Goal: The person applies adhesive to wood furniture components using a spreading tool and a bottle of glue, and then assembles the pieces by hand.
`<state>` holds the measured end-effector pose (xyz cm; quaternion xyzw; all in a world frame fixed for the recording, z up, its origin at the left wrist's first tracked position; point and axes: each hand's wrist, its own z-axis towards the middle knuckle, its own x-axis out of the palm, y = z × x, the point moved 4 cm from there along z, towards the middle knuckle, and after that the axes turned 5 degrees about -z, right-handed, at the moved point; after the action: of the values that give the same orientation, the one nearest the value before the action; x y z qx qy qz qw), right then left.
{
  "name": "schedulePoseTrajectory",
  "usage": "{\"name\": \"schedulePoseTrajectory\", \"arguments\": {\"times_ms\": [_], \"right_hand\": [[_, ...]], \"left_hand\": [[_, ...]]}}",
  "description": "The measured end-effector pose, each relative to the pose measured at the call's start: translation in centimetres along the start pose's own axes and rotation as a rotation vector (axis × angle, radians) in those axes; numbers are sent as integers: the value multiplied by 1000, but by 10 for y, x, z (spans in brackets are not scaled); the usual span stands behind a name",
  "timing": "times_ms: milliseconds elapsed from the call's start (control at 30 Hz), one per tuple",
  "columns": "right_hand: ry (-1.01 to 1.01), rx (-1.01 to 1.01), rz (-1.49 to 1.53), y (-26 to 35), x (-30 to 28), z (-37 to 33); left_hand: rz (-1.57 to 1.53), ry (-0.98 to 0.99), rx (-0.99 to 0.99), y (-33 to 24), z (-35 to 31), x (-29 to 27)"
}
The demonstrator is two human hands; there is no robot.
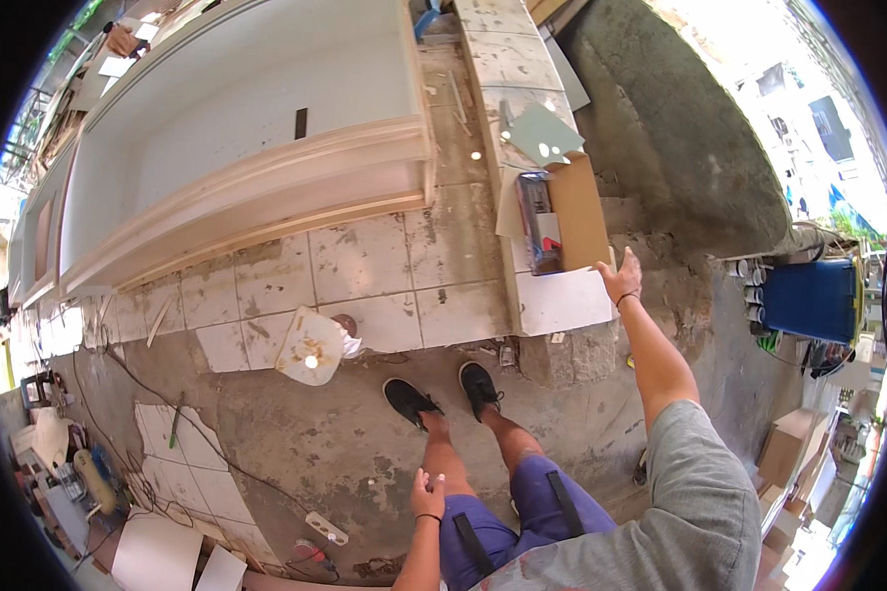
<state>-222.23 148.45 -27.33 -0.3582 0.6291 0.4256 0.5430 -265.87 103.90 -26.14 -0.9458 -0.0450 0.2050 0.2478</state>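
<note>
My right hand (pixel 621 279) is stretched out at the right edge of an open cardboard box (pixel 581 212), beside its white front flap (pixel 565 300). Its thumb and fingers are apart, and the fingertips seem to touch the box's corner. Inside the box lies a dark blue and red package (pixel 541 225), whose contents I cannot make out. The box rests on a narrow tiled ledge. My left hand (pixel 429 495) hangs by my left thigh, fingers loosely apart, holding nothing.
A large white cabinet carcass (pixel 246 89) lies at the upper left. A pale green sheet (pixel 542 133) is behind the box. A stained stool (pixel 308 347) stands left of my feet. Cables and a power strip (pixel 326 528) lie on the floor; a blue bin (pixel 808 299) is far right.
</note>
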Motion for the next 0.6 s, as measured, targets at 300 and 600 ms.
{"name": "schedulePoseTrajectory", "arguments": {"times_ms": [300,600], "right_hand": [[580,425,834,24,26,-10],[392,576,1048,68,105,-66]], "left_hand": [[186,14,-33,-15,-25,-14],[205,2,-32,8,-33,-5]]}}
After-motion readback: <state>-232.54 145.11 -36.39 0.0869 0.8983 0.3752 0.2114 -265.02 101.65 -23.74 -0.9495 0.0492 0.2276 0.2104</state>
